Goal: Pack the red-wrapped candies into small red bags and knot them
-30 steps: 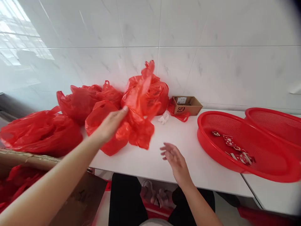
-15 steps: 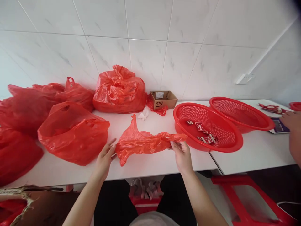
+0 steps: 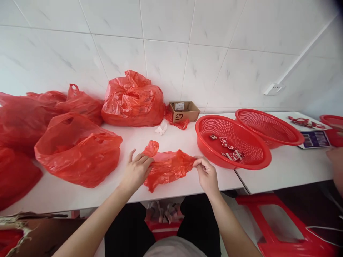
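A crumpled red plastic bag (image 3: 170, 169) lies stretched sideways just above the white table in front of me. My right hand (image 3: 207, 175) pinches its right end between thumb and fingertips. Palm down, my left hand (image 3: 136, 171) has its fingers closed over the bag's left side, with the little finger lifted away and the thumb hidden. To the left of that hand stands a larger red plastic bag (image 3: 83, 153) with its handles up. Beyond my right hand is a red perforated basket (image 3: 257, 160) holding several small red-and-white printed pieces (image 3: 223, 141).
Several full red bags (image 3: 134, 101) line the back and left. A small cardboard box (image 3: 184, 112) and white tissue (image 3: 161, 127) lie near the wall. Right are another red basket (image 3: 270, 125), a scale (image 3: 316, 138) and another person's hand (image 3: 336, 157). A red stool (image 3: 268, 221) stands below.
My left hand has turned palm down and moved right over the bag, which is now shorter and more bunched. The other person's hand has moved down, off the scale.
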### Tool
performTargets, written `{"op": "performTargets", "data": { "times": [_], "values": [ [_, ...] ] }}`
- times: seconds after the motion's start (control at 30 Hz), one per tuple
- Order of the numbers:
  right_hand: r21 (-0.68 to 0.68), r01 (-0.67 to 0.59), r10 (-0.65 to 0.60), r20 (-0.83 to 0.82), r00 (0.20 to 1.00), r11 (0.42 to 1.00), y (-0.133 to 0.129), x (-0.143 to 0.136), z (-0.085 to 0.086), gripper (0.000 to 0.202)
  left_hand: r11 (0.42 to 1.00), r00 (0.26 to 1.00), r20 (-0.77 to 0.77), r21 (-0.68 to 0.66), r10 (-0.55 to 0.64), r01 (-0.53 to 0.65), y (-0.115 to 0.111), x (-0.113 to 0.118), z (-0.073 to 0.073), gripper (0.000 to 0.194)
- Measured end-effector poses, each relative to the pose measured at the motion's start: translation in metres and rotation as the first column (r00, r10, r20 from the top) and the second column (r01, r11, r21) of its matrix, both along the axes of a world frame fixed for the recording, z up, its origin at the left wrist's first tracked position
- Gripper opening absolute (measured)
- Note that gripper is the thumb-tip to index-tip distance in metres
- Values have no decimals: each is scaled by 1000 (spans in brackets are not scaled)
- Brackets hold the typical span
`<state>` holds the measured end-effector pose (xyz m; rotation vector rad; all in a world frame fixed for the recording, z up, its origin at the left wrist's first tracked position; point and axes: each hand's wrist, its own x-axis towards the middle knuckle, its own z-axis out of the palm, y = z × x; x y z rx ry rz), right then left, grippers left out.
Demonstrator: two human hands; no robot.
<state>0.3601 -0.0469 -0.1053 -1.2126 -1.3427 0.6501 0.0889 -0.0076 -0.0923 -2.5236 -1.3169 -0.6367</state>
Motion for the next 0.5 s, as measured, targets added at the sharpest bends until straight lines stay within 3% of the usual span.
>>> {"op": "performTargets", "data": {
  "times": [0.1, 0.17, 0.2, 0.27, 0.33, 0.43, 0.5],
  "values": [
    [87, 171, -174, 27, 984, 981, -15, 3, 19, 16, 997, 1000, -12, 71, 20, -19, -3, -6, -1, 14],
    [233, 165, -181, 50, 982, 958, -25, -10, 45, 15, 995, 999, -46, 104, -4, 9, -7, -3, 4, 15],
    [284, 77, -109, 98, 989, 956, -29, -21, 58, 16, 993, 998, -62, 113, -28, 34, -9, -1, 7, 15],
    [280, -216, 128, 302, 945, 935, -26, -44, 76, 19, 985, 993, -84, 138, -88, 99, -13, 6, 14, 16],
    [93, -383, 285, 512, 810, 919, -11, -63, 77, 24, 972, 985, -90, 170, -146, 159, -17, 11, 20, 16],
    [-330, -334, 463, 732, 501, 883, 20, -67, 54, 16, 960, 966, -114, 134, -231, 245, -24, 7, 27, 14],
    [-485, -288, 562, 748, 353, 826, 32, -55, 39, 11, 958, 947, -167, 35, -274, 283, -27, -5, 29, 14]
  ]
}}
